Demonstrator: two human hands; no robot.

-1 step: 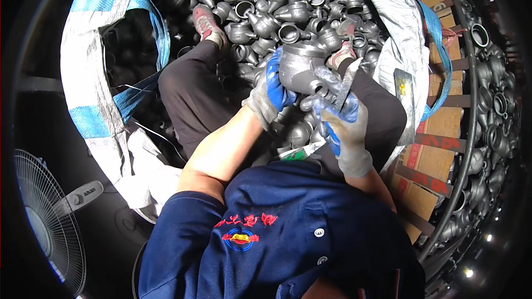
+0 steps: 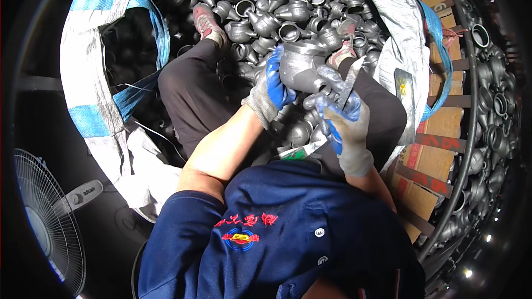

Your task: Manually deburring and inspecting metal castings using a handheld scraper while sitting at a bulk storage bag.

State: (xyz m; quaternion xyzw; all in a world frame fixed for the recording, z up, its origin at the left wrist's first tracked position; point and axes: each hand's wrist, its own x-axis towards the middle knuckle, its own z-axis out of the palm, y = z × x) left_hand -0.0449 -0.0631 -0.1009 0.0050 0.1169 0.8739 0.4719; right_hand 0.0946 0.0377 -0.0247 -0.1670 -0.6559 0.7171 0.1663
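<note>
A large grey metal casting [image 2: 299, 69], round with a ribbed rim and a small spout, is held up over my lap. My left hand [image 2: 272, 86], in a grey glove with a blue coated palm, grips its left side. My right hand [image 2: 344, 122], gloved the same way, is closed around a flat metal file [image 2: 348, 87] that slants up and to the right, close beside the spout. The right fingers reach the casting near the spout; whether they press on it I cannot tell. Below both hands lie more grey castings [image 2: 298, 132].
A heap of similar castings [image 2: 277, 16] spreads around my feet inside a large white woven bag [image 2: 83, 33] with blue straps [image 2: 160, 27]. At the right, a metal-framed crate lined with cardboard [image 2: 438, 124] holds more castings [image 2: 499, 105]. A fan [image 2: 50, 221] stands at the lower left.
My right hand and the file have shifted very slightly to the right. The left hand and the casting stay almost in place.
</note>
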